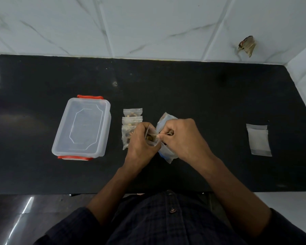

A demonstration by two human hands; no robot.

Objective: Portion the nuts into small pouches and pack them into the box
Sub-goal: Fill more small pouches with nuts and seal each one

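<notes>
My left hand (140,140) grips a small clear pouch (151,137) with nuts showing inside it. My right hand (182,138) pinches the pouch's open edge and holds something small between its fingers. Under my right hand lies the larger nut bag (163,119), mostly hidden. Three filled small pouches (132,117) lie in a column just left of my hands; the nearest one is partly covered by my left hand. The clear plastic box (82,128) with red clips and its lid on sits further left on the black counter (210,96).
A stack of empty small pouches (259,140) lies to the right on the counter. White marble-pattern tiles (148,25) form the wall behind, with a torn patch (246,45) at the upper right. The counter's front edge runs just before my body.
</notes>
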